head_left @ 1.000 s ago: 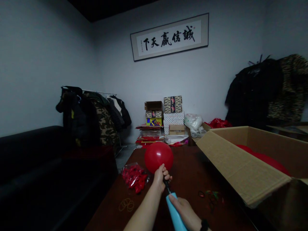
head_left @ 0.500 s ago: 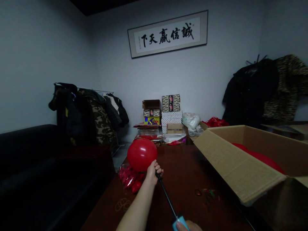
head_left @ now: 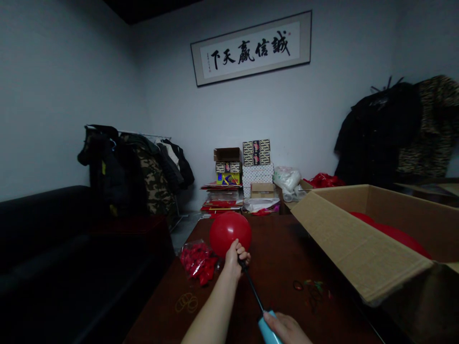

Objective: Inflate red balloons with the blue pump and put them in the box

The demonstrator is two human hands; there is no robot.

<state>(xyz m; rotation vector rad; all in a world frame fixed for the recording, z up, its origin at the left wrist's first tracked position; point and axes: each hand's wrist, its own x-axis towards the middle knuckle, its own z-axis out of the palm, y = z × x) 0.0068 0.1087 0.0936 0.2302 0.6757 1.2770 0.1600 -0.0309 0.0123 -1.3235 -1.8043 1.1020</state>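
Observation:
A round, inflated red balloon (head_left: pixel 229 232) is above the far part of the dark wooden table (head_left: pixel 272 248). My left hand (head_left: pixel 238 254) is closed around its neck, where the black end of a hand pump meets it. The pump's thin black rod slopes down towards me to a light blue part (head_left: pixel 268 329). My right hand (head_left: pixel 287 328) grips that blue part at the bottom edge, partly cut off by the frame. Left of the balloon, a clear bag of red balloons (head_left: pixel 198 262) lies on the table.
Yellowish rubber bands (head_left: pixel 186 303) lie near the left forearm, and dark and coloured bands (head_left: pixel 313 289) lie on the right. An open cardboard box (head_left: pixel 355 243) holding red balloons stands at the right. Stacked boxes (head_left: pixel 257 177) are behind the table; a black sofa (head_left: pixel 71 267) is at left.
The balloon and my left hand have shifted right in view. My right hand and the blue part have come slightly higher, and less of the black rod shows between the hands.

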